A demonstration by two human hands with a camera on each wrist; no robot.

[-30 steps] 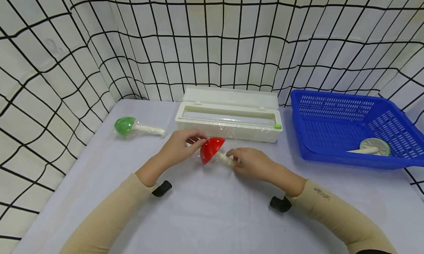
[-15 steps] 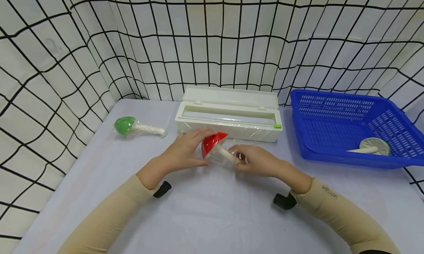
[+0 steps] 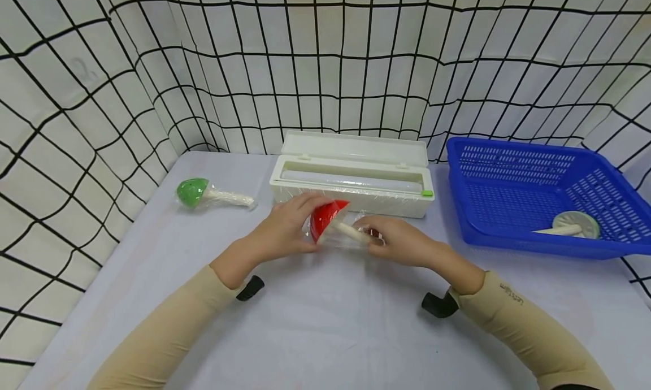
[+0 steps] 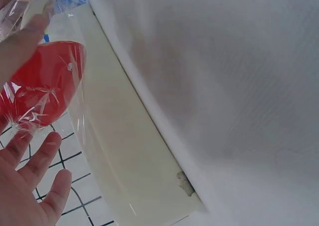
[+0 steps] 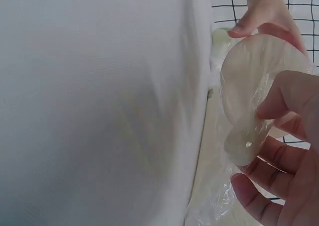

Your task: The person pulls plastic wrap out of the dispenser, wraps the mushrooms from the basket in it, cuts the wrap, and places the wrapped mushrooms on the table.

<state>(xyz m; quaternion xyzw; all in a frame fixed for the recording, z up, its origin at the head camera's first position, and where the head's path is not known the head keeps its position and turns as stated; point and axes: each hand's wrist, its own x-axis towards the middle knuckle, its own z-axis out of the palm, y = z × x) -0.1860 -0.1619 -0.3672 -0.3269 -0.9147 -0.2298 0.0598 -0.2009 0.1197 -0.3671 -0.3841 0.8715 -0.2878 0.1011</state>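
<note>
A red-capped toy mushroom [image 3: 325, 217] with a white stem is held between both hands, clear film round it. My left hand [image 3: 282, 229] grips the cap from the left, thumb at its near edge and fingers over its far side. In the left wrist view, creased film covers the red cap [image 4: 52, 81]. My right hand [image 3: 404, 240] pinches the end of the stem. The right wrist view shows the pale stem end [image 5: 241, 144] pointing at that hand, with loose film [image 5: 214, 201] hanging below.
Behind the hands stands a white cling film box [image 3: 351, 202], lid up, roll inside. A film-wrapped green toy mushroom [image 3: 192, 193] lies at the left. At the right, a blue basket [image 3: 473, 234] holds a pale-capped mushroom [image 3: 587, 226]. Black netting surrounds the table's back and sides.
My left hand has gone from fingertips on the cap to a grip round it. The mushroom has turned slightly, and my right hand has shifted a little to the right at the stem end.
</note>
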